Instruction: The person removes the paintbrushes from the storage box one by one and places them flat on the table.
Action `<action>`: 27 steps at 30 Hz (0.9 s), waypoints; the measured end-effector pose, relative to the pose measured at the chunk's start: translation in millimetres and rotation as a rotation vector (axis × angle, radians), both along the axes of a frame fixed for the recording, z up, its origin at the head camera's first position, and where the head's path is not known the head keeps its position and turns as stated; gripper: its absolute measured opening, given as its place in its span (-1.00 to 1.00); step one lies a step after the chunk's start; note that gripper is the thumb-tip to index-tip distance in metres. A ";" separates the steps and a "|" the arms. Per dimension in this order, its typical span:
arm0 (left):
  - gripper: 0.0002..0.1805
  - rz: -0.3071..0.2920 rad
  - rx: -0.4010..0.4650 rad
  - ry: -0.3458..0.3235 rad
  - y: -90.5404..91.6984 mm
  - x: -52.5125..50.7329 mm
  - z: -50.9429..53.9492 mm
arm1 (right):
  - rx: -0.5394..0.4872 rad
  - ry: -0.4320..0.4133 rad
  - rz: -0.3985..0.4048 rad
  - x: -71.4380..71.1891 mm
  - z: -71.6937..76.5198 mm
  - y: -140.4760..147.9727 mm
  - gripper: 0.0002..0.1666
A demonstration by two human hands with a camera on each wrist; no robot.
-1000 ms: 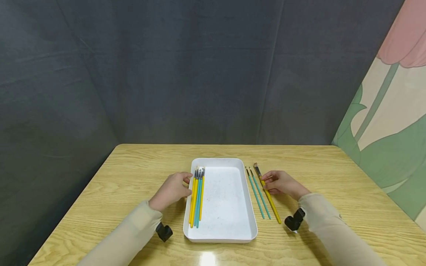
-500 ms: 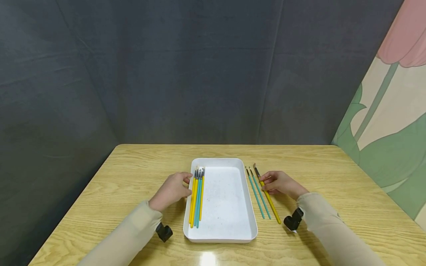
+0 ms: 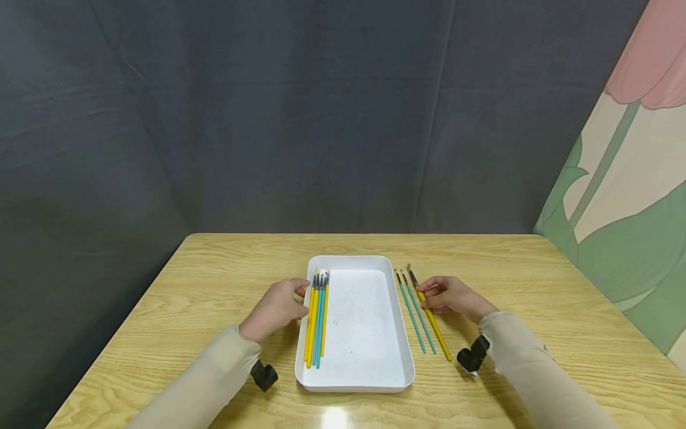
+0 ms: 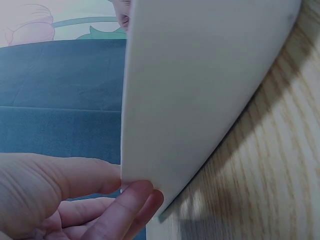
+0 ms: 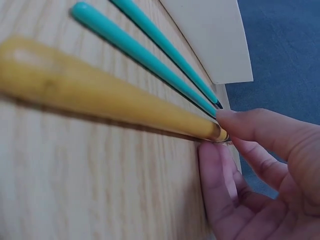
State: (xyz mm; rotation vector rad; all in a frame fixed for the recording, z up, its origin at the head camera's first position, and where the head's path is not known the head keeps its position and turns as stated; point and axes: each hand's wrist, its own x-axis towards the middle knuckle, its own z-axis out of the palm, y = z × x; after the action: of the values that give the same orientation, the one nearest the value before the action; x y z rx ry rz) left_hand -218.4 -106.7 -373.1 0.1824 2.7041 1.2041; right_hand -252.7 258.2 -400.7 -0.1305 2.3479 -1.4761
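Note:
My right hand (image 3: 452, 296) pinches the yellow-handled paintbrush (image 3: 436, 328) between thumb and fingers. In the right wrist view the handle of that yellow paintbrush (image 5: 110, 97) lies along the wood, bristles pointing away. Just left of it are two thin teal paintbrushes (image 3: 411, 316), roughly parallel. On the other side, my left hand (image 3: 276, 307) holds the left rim of a white tray (image 3: 370, 357). Seen from the left wrist, the thumb meets the rim and curled fingers touch the outer wall of the tray (image 4: 200, 90). Several yellow and teal paintbrushes (image 3: 317, 322) lie side by side within the tray, along its left wall.
The wooden table (image 3: 241, 256) carries everything, its far edge against a dark curtain (image 3: 321, 119). A wall with a painted flower (image 3: 627, 196) borders the right side. Each wrist wears a small black camera (image 3: 264, 375).
The yellow paintbrush's bristle end has shifted slightly left, toward the teal brushes, and my right hand has moved a little left with it. My left hand and the tray stay put.

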 end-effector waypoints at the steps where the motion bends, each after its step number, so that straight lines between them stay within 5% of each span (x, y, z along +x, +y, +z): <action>1: -0.33 0.000 0.001 0.000 0.0 0.0 0.1 | -0.005 -0.004 -0.005 -0.1 -0.1 0.0 -0.58; 13: -0.33 0.001 0.003 0.004 -0.2 -0.5 -0.5 | -0.123 -0.013 0.034 -0.9 1.6 10.3 -0.44; 27: -0.33 -0.008 -0.003 0.013 1.2 -0.7 0.4 | -0.251 0.030 0.091 11.8 31.7 -25.2 -0.50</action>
State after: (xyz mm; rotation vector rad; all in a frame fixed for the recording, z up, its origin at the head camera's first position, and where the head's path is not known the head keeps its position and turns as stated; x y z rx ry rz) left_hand -219.1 -105.6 -372.7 0.2014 2.7139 1.2006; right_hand -240.9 233.0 -368.9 -0.3212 2.1389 -1.7279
